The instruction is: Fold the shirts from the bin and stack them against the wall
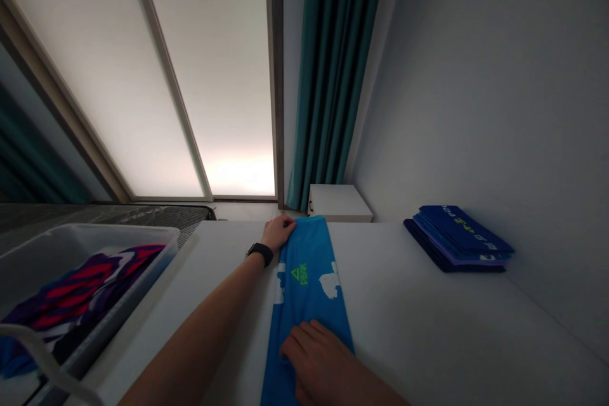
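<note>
A bright blue sports shirt (311, 241), folded into a long narrow strip, lies lengthwise in front of me on the white table. It has white patches and a green PEAK logo. My left hand (278, 233), with a black watch on its wrist, pinches the strip's far left corner. Nearer to me, my right hand (316, 355) rests on the strip with fingers curled and closed on the fabric; its fingertips are partly hidden. The near end of the shirt runs out of view.
A stack of folded dark blue clothes (459, 238) lies at the right by the wall. On the left stands a translucent plastic bin (174, 241) holding crumpled striped clothes (90, 292). Behind the white table (394, 323) are a white cabinet (337, 200) and a teal curtain (337, 70).
</note>
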### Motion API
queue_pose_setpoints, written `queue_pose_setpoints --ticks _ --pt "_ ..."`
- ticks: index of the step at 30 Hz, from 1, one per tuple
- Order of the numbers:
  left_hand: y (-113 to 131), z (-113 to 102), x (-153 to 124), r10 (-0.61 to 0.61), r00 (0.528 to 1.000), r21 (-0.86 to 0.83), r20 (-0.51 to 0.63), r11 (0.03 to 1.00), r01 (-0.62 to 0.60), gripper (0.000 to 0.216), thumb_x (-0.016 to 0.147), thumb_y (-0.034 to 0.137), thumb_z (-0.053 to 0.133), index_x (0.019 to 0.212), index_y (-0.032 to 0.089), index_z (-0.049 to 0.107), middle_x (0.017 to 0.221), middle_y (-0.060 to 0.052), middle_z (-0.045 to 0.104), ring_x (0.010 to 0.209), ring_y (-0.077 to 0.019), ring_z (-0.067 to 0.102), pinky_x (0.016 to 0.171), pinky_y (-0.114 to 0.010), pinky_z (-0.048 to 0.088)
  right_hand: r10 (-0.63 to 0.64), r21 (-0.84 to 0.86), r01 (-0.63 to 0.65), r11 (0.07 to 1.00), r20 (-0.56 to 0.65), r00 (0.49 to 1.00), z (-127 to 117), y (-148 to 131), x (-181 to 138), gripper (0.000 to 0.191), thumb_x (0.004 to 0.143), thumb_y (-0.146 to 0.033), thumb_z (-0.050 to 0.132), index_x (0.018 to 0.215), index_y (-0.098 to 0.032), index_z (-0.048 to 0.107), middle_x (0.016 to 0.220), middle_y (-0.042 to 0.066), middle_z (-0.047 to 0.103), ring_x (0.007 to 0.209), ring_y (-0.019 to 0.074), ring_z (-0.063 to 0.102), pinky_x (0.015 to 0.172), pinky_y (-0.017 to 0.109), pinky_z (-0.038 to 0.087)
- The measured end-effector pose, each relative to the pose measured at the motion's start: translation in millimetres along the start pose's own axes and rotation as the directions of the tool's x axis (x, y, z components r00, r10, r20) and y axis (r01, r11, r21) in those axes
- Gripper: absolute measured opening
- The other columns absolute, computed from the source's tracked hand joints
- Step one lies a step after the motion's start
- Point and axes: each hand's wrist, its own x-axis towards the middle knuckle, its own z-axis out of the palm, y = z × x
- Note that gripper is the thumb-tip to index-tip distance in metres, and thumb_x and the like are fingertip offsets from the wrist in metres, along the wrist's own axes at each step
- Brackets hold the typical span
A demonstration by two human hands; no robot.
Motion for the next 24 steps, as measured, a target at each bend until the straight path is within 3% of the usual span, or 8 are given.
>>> queue_pose_setpoints --ticks 6,10,16,21,24 --pt "2 -6 -12 0.052 0.996 0.002 -0.071 0.999 -0.052 0.023 0.090 0.024 0.049 0.103 0.017 0.067 0.092 -0.006 0.065 0.081 -0.0195 0.061 0.080 -0.034 0.049 0.050 0.232 -0.023 0.972 -0.113 0.992 -18 2 -6 0.022 0.089 -0.023 0.051 0.110 -0.024 0.056 0.108 0.002 0.061 0.103 0.0178 0.054 0.098 0.032 0.037" --pt "6 -14 -34 0.140 0.987 0.004 -0.082 0.990 -0.140 0.031 0.091 0.026 0.048 0.118 0.017 0.061 0.111 -0.009 0.061 0.105 -0.0228 0.056 0.095 -0.039 0.045 0.203 0.172 -0.168 0.971 -0.212 0.956 -18 17 -5 0.030 0.091 -0.022 0.048 0.120 -0.024 0.057 0.114 0.007 0.058 0.110 0.0229 0.050 0.101 0.041 0.037" --pt "9 -27 -74 0.340 0.933 0.052 0.116 0.936 -0.347 0.044 0.096 0.040 0.043 0.136 0.021 0.050 0.141 -0.008 0.047 0.131 -0.0260 0.038 0.110 -0.047 0.031 0.408 0.066 -0.403 0.913 -0.198 0.891 -6 45 -2 0.046 0.097 -0.029 0.034 0.140 -0.019 0.047 0.145 0.013 0.044 0.136 0.0278 0.035 0.114 0.049 0.023" --pt "14 -45 -110 0.342 0.896 0.106 0.283 0.917 -0.383 0.058 0.095 0.055 0.041 0.146 0.028 0.037 0.151 -0.006 0.037 0.137 -0.0283 0.032 0.111 -0.050 0.030 0.458 0.066 -0.454 0.889 -0.078 0.886 -6 44 -1 0.061 0.097 -0.049 0.031 0.149 -0.017 0.032 0.156 0.012 0.027 0.144 0.0290 0.019 0.117 0.053 0.011" --pt "15 -53 -131 0.293 0.909 0.153 0.297 0.925 -0.349 0.061 0.094 0.058 0.039 0.146 0.026 0.036 0.152 -0.008 0.035 0.139 -0.0293 0.031 0.111 -0.051 0.030 0.462 0.084 -0.457 0.886 -0.054 0.885 -8 41 0 0.065 0.096 -0.053 0.029 0.150 -0.016 0.028 0.158 0.010 0.020 0.146 0.0273 0.014 0.118 0.050 0.009"
